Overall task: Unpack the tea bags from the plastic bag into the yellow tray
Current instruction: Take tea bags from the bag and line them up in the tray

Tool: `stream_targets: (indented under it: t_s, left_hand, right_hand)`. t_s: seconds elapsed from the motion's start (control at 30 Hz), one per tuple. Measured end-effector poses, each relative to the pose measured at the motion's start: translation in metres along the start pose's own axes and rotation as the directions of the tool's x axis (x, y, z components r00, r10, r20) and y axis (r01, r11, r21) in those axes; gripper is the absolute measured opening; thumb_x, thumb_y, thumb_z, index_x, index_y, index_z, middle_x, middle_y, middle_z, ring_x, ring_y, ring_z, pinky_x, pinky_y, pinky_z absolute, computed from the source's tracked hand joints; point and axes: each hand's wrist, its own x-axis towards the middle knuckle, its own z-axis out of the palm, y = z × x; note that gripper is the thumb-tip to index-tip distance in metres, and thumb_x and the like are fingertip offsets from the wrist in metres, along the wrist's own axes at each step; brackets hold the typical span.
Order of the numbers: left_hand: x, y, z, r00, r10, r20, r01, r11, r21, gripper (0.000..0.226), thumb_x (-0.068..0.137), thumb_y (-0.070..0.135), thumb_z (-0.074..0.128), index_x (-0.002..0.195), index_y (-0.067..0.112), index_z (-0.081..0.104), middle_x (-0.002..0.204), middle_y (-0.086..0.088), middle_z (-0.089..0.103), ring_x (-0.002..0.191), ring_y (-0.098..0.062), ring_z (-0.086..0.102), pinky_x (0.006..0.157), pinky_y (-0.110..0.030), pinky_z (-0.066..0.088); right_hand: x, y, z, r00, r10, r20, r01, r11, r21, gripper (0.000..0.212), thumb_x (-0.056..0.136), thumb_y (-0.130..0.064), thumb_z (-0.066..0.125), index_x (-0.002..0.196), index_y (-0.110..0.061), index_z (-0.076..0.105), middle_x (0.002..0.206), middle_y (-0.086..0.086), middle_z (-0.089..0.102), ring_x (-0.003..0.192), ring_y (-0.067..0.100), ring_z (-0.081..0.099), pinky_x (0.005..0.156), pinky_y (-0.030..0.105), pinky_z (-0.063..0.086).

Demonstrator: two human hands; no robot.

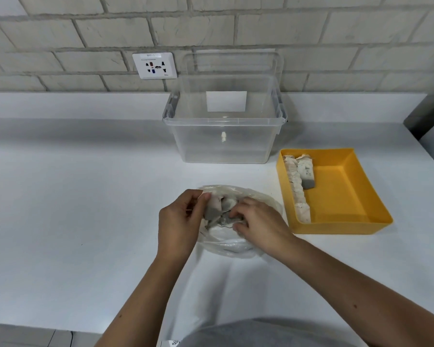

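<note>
Tea bags (217, 212) sit in the plastic bag (236, 246), near-centre on the table (85, 196). My left hand (178, 221) pinches one; my right hand (258, 221) has its fingers curled round others. Right: yellow tray (336, 227), its left wall lined with more. Far: clear bin (223, 146).

Eyes on the wall socket plate (154, 65): a label strip (152, 55) along its top shows a short code, too blurred to read. Tiny print in its lower right corner, unreadable. Dark marks on the white scrap (172, 343) at the bottom edge, also illegible.
</note>
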Motion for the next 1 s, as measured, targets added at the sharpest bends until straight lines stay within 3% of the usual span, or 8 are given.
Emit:
stream_targets:
  t_s: [0.13, 0.3, 0.4, 0.57, 0.67, 0.77, 0.9, 1.0]
  left_hand:
    - [0.001, 0.001, 0.000, 0.998, -0.059, -0.017, 0.058, 0.996, -0.062, 0.017, 0.098, 0.031, 0.062, 0.093, 0.018, 0.073, 0.081, 0.012, 0.076, 0.072, 0.003, 0.070, 0.064, -0.010, 0.047]
    - [0.002, -0.002, -0.002, 0.998, -0.069, -0.013, 0.069, 0.997, -0.025, 0.018, 0.100, 0.031, 0.059, 0.096, 0.021, 0.072, 0.083, 0.014, 0.075, 0.074, 0.004, 0.068, 0.065, -0.009, 0.046]
    - [0.003, -0.004, -0.004, 0.996, -0.086, -0.020, 0.085, 0.995, -0.043, 0.016, 0.101, 0.028, 0.057, 0.098, 0.021, 0.072, 0.085, 0.015, 0.075, 0.076, 0.004, 0.069, 0.067, -0.009, 0.048]
    - [0.006, -0.005, -0.006, 0.991, -0.127, -0.033, 0.126, 0.991, -0.047, 0.015, 0.100, 0.030, 0.059, 0.091, 0.028, 0.071, 0.079, 0.025, 0.072, 0.071, 0.008, 0.066, 0.064, -0.006, 0.045]
    - [0.006, -0.004, -0.005, 0.988, -0.146, -0.042, 0.143, 0.988, -0.052, 0.017, 0.099, 0.034, 0.059, 0.089, 0.031, 0.072, 0.076, 0.024, 0.072, 0.071, 0.001, 0.066, 0.063, -0.010, 0.046]
    - [0.003, 0.002, 0.003, 0.984, -0.177, -0.002, 0.175, 0.975, -0.136, 0.019, 0.099, 0.034, 0.058, 0.092, 0.027, 0.075, 0.075, 0.012, 0.074, 0.072, -0.009, 0.069, 0.071, -0.025, 0.052]
    - [-0.003, 0.015, 0.016, 0.941, -0.314, 0.126, 0.338, 0.868, -0.363, 0.022, 0.099, 0.026, 0.060, 0.088, 0.019, 0.078, 0.087, -0.014, 0.075, 0.077, -0.023, 0.069, 0.083, -0.043, 0.057]
    - [-0.004, 0.016, 0.017, 0.927, -0.335, 0.168, 0.375, 0.833, -0.408, 0.022, 0.098, 0.025, 0.061, 0.089, 0.017, 0.079, 0.088, -0.015, 0.076, 0.077, -0.021, 0.068, 0.088, -0.046, 0.057]
  right_hand:
    - [0.005, -0.004, 0.015, 1.000, -0.023, 0.016, 0.026, 0.976, -0.214, 0.034, 0.090, -0.036, 0.058, 0.121, -0.024, 0.058, 0.125, -0.003, 0.046, 0.091, 0.027, 0.062, 0.069, 0.036, 0.052]
    - [0.008, -0.002, 0.027, 0.984, -0.108, -0.144, 0.078, 0.976, -0.205, 0.016, 0.086, -0.029, 0.060, 0.096, -0.021, 0.069, 0.101, 0.003, 0.055, 0.065, 0.029, 0.063, 0.050, 0.031, 0.046]
    - [0.006, 0.002, 0.024, 0.972, -0.103, -0.213, 0.080, 0.990, -0.115, 0.011, 0.085, -0.028, 0.064, 0.088, -0.021, 0.072, 0.095, -0.001, 0.058, 0.067, 0.024, 0.063, 0.052, 0.029, 0.044]
    - [-0.007, 0.008, -0.013, 0.950, 0.051, -0.308, 0.026, 0.970, 0.243, 0.009, 0.085, -0.032, 0.071, 0.088, -0.024, 0.074, 0.085, -0.010, 0.067, 0.073, 0.006, 0.059, 0.065, 0.026, 0.049]
    - [-0.008, 0.003, -0.042, 0.948, 0.181, -0.262, -0.002, 0.826, 0.563, 0.007, 0.086, -0.023, 0.071, 0.088, -0.016, 0.074, 0.077, -0.008, 0.068, 0.060, 0.002, 0.056, 0.058, 0.016, 0.044]
    - [-0.011, -0.007, -0.059, 0.972, 0.236, -0.014, -0.105, 0.484, 0.869, 0.006, 0.088, -0.015, 0.068, 0.092, -0.011, 0.072, 0.066, -0.007, 0.063, 0.054, 0.006, 0.052, 0.052, 0.018, 0.043]
    - [-0.015, -0.019, -0.040, 0.967, 0.252, 0.047, -0.155, 0.428, 0.890, 0.009, 0.087, -0.016, 0.071, 0.092, -0.009, 0.073, 0.068, -0.004, 0.064, 0.054, 0.009, 0.050, 0.054, 0.024, 0.041]
    - [-0.013, -0.020, -0.029, 0.943, 0.333, 0.016, -0.157, 0.402, 0.902, 0.010, 0.086, -0.017, 0.072, 0.090, -0.007, 0.072, 0.059, -0.003, 0.058, 0.050, 0.009, 0.047, 0.053, 0.028, 0.038]
